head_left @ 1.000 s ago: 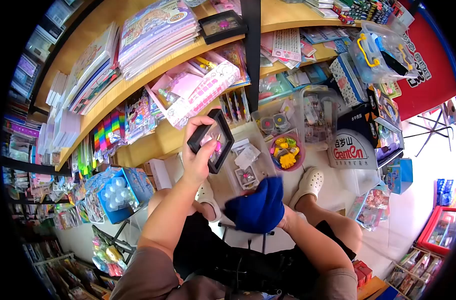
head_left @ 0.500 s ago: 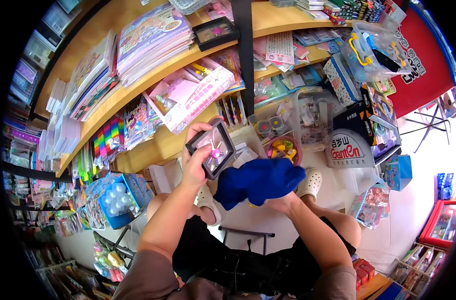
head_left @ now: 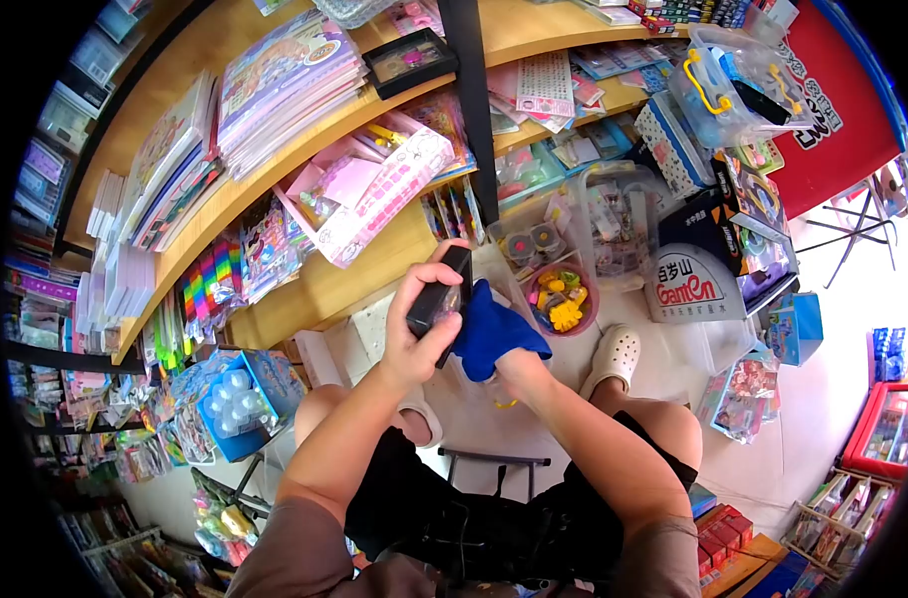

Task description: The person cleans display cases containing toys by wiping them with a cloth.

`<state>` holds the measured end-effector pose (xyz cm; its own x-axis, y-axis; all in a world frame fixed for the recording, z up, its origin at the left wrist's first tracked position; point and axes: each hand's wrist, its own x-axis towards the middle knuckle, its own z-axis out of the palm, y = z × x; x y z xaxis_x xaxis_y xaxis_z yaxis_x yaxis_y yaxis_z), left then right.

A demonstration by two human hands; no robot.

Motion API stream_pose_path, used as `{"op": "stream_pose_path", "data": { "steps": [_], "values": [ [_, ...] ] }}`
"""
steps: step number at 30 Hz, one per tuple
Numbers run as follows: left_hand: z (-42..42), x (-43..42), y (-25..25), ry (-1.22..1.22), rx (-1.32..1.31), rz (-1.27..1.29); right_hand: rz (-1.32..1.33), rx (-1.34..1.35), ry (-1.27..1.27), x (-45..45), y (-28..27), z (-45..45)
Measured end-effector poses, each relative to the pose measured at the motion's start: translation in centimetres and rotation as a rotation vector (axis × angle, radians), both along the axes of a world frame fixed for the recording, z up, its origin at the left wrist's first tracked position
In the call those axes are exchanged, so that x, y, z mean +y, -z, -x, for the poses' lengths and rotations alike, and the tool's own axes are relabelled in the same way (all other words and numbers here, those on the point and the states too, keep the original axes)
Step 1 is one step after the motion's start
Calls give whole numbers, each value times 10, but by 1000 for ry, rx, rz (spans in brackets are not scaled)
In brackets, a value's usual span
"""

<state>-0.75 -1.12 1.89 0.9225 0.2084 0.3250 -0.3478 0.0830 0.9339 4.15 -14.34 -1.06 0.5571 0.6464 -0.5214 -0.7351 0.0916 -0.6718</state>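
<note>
My left hand [head_left: 410, 337] is wrapped round a small black display box [head_left: 439, 301], which is tilted nearly edge-on, so its contents are mostly hidden. A blue cloth [head_left: 489, 331] is bunched in my right hand [head_left: 522, 373], close against the box's right side; the cloth covers most of those fingers. On the shelf above lies a similar black box [head_left: 410, 62] with a pink item inside. Just right of the cloth, a pink basket [head_left: 594, 317] on the floor holds yellow and orange pieces.
A curved wooden shelf [head_left: 260, 189] bears stacked books [head_left: 290, 85] and an open pink box [head_left: 379, 214]. To the right are clear plastic bins [head_left: 618, 224], a Ganten carton [head_left: 693, 284] and a lidded tub [head_left: 733, 85]. A blue box [head_left: 240, 399] stands at left.
The black box has turned from showing its clear front to nearly edge-on. The blue cloth has moved left and up to the box, more bunched, and the pink basket is now uncovered.
</note>
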Motion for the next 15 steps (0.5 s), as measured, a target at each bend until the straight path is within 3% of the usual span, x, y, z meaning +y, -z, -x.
{"op": "stream_pose_path", "data": {
  "steps": [2,5,8,11,13,14,15],
  "values": [
    [0,3,0,-2,17,176,105,-270,-22,3,-4,-1],
    [1,3,0,29,-22,-47,141,-539,105,16,33,6],
    [3,0,0,-10,-28,-59,322,-628,-111,20,17,6],
    [6,3,1,-33,-32,-49,12,-42,-14,16,21,17],
    [7,5,0,-59,-24,-37,-51,52,21,21,23,25],
    [6,6,2,-66,-44,-71,108,-42,-103,21,22,29],
    [6,8,2,-81,-51,-104,76,-3,-113,20,14,32]
  ]
}}
